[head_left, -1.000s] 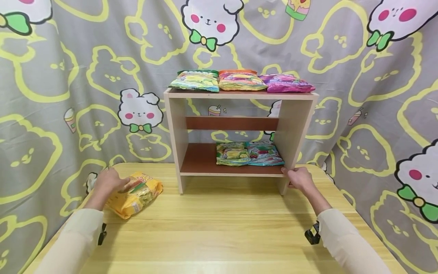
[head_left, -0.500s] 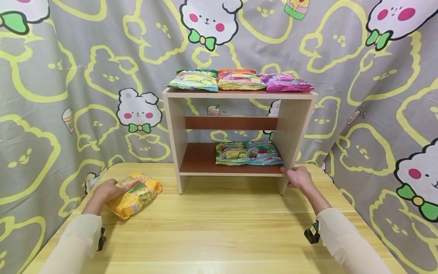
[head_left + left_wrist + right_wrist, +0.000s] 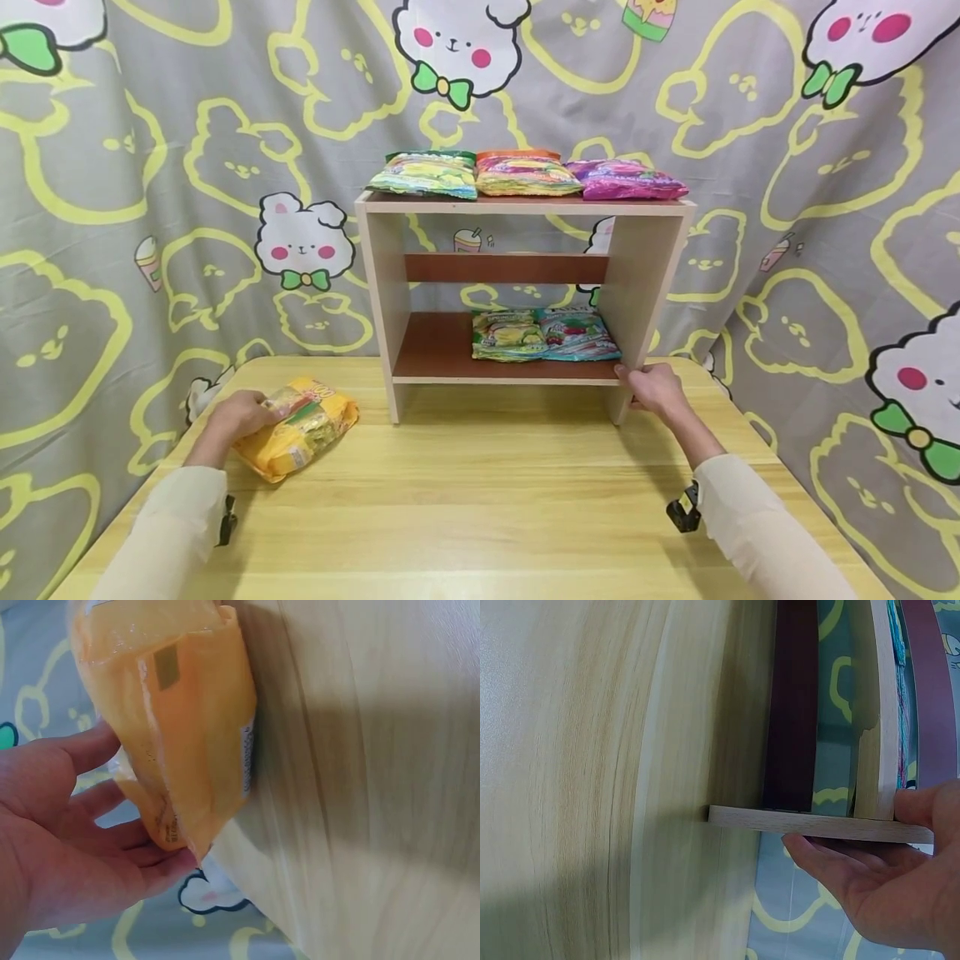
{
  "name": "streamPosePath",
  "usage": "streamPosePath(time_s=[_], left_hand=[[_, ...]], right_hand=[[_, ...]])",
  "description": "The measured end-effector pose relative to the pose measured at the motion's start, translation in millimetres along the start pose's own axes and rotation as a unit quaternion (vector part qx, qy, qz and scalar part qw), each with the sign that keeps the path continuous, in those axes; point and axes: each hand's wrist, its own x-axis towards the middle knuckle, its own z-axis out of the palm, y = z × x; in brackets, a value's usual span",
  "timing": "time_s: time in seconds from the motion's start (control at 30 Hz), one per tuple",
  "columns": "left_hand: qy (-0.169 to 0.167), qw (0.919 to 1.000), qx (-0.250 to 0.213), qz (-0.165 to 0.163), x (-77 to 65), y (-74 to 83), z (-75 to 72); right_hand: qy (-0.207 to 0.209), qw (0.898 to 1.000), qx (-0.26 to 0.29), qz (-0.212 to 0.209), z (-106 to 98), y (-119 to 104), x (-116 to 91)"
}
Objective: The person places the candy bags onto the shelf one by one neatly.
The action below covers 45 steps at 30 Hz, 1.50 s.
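Observation:
In the head view my left hand [image 3: 234,417] holds a yellow snack bag [image 3: 303,437] by its left end, at the left of the table. The left wrist view shows the thumb on one face of the bag [image 3: 191,727] and the fingers curled under its lower end. The bag has a clear window and a red and green print. My right hand [image 3: 654,390] grips the right side panel [image 3: 651,292] of a small two-tier shelf, low down at the lower board. In the right wrist view the thumb and fingers of this hand [image 3: 889,889] lie on opposite sides of the panel edge [image 3: 802,821].
Green [image 3: 427,175], orange [image 3: 525,173] and purple [image 3: 626,180] bags lie in a row on the shelf top. On the lower board [image 3: 435,342], a yellow-green bag [image 3: 508,337] and a teal bag [image 3: 576,335] sit toward the right. A patterned curtain [image 3: 180,183] surrounds the wooden table [image 3: 465,500].
My left hand has slid lower and toward me along the yellow snack bag's left end, and the bag has shifted very slightly. The right hand stays on the shelf panel.

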Motion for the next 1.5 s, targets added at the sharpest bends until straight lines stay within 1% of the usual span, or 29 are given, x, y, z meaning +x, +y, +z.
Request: streamPosePath(time_s=[0.07,0.13,0.23,0.27,0.37,0.43,0.5,0.63,0.8,0.87,1.03,1.13,1.2,1.3,1.5], left_hand=[[-0.004,0.9999,0.001,0.011,-0.6,6.0,-0.2],[-0.017,0.9997,-0.007,0.013,-1.2,13.4,-0.1],[-0.035,0.999,-0.002,0.028,-2.5,24.7,0.7],[-0.043,0.9987,-0.004,0.027,-3.3,28.8,0.9],[-0.047,0.9978,0.009,0.044,-5.2,39.7,1.6],[-0.05,0.9975,0.009,0.049,-6.5,45.8,2.5],[-0.056,0.9967,0.012,0.057,-7.6,50.7,4.4],[-0.071,0.9951,0.021,0.065,-10.3,63.0,10.0],[-0.089,0.9921,0.04,0.079,-17.6,85.9,17.8],[-0.103,0.9899,0.045,0.086,-20.9,95.5,20.9],[-0.16,0.9846,0.018,0.068,-27.5,115.4,28.2],[-0.18,0.9818,0.008,0.06,-30.4,124.4,32.6],[-0.184,0.9809,0.014,0.063,-32.1,129.3,35.7],[-0.179,0.9812,0.025,0.069,-34.4,135.0,41.8],[-0.168,0.9822,0.021,0.082,-37.4,147.1,54.0]], right_hand=[[0.001,1.0,-0.002,-0.001,-1,0,0],[0.002,1.0,-0.006,0.0,-2,0,0],[0.001,1.0,-0.018,-0.001,-2,1,0],[0.001,1.0,-0.023,-0.001,-2,1,0],[0.003,1.0,-0.014,-0.001,-2,1,0],[0.004,1.0,-0.003,-0.001,-1,1,1],[0.002,1.0,0.008,0.001,0,1,1],[-0.003,1.0,0.013,0.007,0,0,1],[0.0,1.0,0.006,0.006,0,-1,1],[0.002,1.0,0.003,0.005,-1,-1,0],[0.002,1.0,0.005,0.005,-1,-1,0],[0.001,1.0,0.01,0.003,0,-2,0],[0.0,1.0,0.013,0.002,0,-2,0],[-0.002,1.0,0.01,0.003,0,-1,1],[-0.003,1.0,0.007,0.003,0,0,1]])
